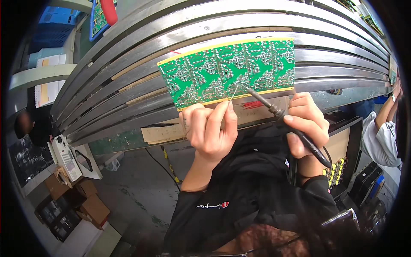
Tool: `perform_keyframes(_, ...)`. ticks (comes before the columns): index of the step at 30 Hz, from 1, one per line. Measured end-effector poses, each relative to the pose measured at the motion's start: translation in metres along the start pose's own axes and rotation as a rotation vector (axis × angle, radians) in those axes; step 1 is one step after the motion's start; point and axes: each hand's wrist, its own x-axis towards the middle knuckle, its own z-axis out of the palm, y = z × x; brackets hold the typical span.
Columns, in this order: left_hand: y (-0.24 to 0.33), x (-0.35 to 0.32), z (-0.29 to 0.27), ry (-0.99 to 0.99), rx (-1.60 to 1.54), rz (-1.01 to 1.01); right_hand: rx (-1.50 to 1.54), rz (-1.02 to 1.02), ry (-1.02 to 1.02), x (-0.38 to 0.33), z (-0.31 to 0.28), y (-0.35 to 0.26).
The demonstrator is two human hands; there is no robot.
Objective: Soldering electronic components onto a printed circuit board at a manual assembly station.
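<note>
I see the board (229, 70), green with yellow long edges and many silvery spots, in five repeated sections; it lies on metal rails (192, 26). My left hand (209, 128) pinches a thin wire (233, 93) over it; my right hand (308, 124) grips the iron (264, 102). At upper left, a blue tray (99, 34) contains green boards (99, 19).

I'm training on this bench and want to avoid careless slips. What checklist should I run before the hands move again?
1. Soldering iron gripped by its black handle in the right hand: ok.
2. Solder wire pinched in the left hand, its end over the board: ok.
3. Green circuit board lying on the metal rails: ok.
4. Red wires clear of the iron's tip: ok.
5. Tip touching a joint: cannot tell, too small.
6. Tip hot: cannot tell.
</note>
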Motion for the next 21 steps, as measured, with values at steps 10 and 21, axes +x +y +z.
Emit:
perform_keyframes(10, -0.001, 0.007, 0.003, -0.025, 0.016, 0.05, -0.057, 0.001, -0.09, -0.001, 0.004, 0.002)
perform_keyframes(21, 0.005, 0.002, -0.005, -0.021, 0.011, -0.035, -0.088, -0.008, -0.013, -0.004, -0.011, -0.001)
